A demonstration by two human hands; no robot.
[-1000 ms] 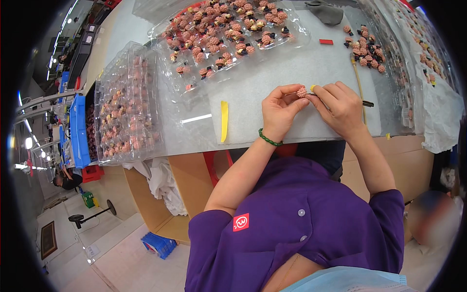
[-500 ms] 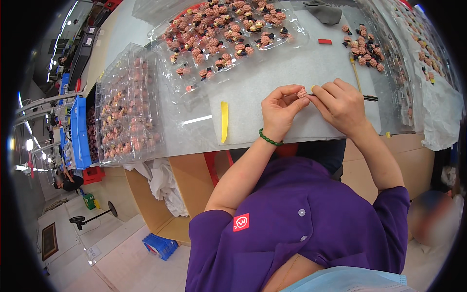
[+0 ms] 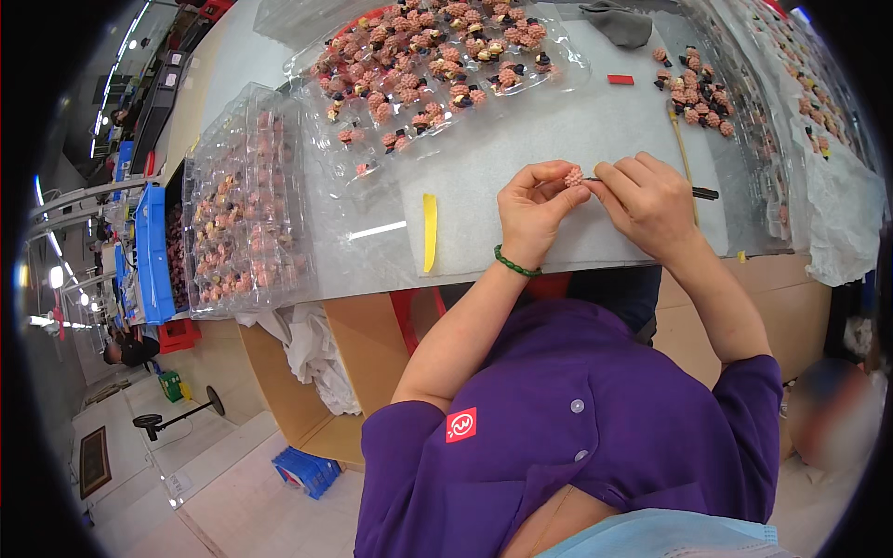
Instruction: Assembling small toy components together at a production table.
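Note:
Between the thumb and fingers of my left hand (image 3: 539,209) is a small pink bumpy piece (image 3: 574,177), like the curly top of a little figurine. My right hand (image 3: 648,206) is closed around a slim black tool (image 3: 705,193); its rear end sticks out on the right and its thin tip meets the pink piece. I cannot make out the tool's exact kind. Both hands are above a white sheet (image 3: 484,223) on the table. A loose group of similar pink-and-black pieces (image 3: 702,98) lies beyond my right hand.
Clear plastic trays (image 3: 549,84) of pink pieces fill the far side, with stacked trays (image 3: 246,205) at left. A yellow strip (image 3: 430,232), a red piece (image 3: 620,80), a thin wooden stick (image 3: 681,144) and a grey cloth (image 3: 619,23) lie on the table. An open cardboard box (image 3: 358,344) stands below.
Both hands have shifted very slightly with the pink piece still held. The black tool's rear end has tilted a little downward and moved slightly left.

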